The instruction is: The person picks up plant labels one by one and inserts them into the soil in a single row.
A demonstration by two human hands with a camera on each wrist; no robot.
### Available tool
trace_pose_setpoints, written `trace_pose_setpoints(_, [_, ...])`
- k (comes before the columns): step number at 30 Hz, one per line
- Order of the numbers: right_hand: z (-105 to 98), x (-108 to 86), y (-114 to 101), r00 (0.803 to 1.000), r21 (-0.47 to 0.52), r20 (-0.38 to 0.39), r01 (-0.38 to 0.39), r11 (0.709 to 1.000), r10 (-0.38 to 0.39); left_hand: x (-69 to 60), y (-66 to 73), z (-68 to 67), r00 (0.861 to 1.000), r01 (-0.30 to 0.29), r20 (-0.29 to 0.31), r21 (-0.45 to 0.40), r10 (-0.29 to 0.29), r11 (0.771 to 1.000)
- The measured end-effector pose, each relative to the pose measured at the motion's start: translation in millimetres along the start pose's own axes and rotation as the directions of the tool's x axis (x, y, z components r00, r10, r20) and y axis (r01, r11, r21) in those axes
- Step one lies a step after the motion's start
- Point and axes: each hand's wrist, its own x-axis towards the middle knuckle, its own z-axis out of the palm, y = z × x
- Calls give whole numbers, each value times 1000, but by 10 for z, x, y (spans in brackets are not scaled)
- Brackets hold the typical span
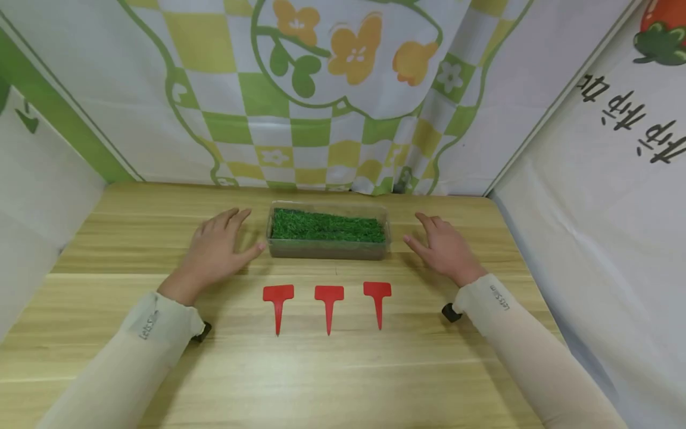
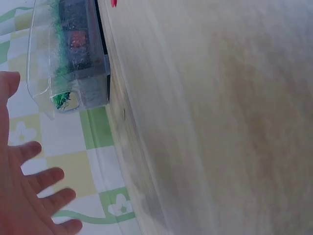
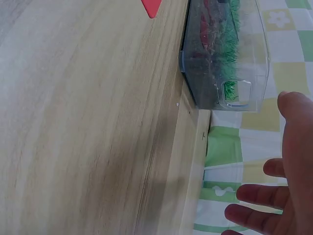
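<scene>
A clear plastic box point(image 1: 327, 249) with green artificial grass point(image 1: 327, 226) inside stands toward the back of the wooden table. To its left, my left hand point(image 1: 217, 247) has its fingers spread and holds nothing; the thumb points at the box without gripping it. On the other side, my right hand point(image 1: 442, 247) is likewise spread and apart from the box. Three red T-shaped plant labels lie in a row in front of the box: a left label point(image 1: 278, 294), a middle label point(image 1: 329, 293) and a right label point(image 1: 377, 290). Both wrist views show the box's end wall point(image 2: 93, 90) near the fingers.
The wooden table point(image 1: 321, 381) ends at a green and yellow checkered curtain point(image 1: 316, 131) behind the box. White cloth walls point(image 1: 600, 238) stand at both sides. Dark wrist devices point(image 1: 452, 313) sit under both sleeves.
</scene>
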Motion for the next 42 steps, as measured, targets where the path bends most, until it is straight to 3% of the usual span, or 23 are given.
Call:
trace_pose_setpoints(6, [39,14,-3,1000,54,28,5,999,-7,-9,-1,14,998,-60,25,-107,63,992])
trace_pose_setpoints(11, [69,20,-23,999,84,19,24,996,-26,-11,2,26,996,-91,-28,-182,88,979])
trace_pose_setpoints(23, [36,36,-227,999,184,-29,37,982,-33,16,139,5,998,-27,-55,-340,8,940])
trace_pose_setpoints(28, [46,69,-352,999,226,0,39,973,-40,79,169,44,997,-39,-77,-340,13,940])
trace_pose_setpoints(42, [173,199,-438,997,261,29,65,963,-75,210,211,146,1000,10,-2,-294,-11,956])
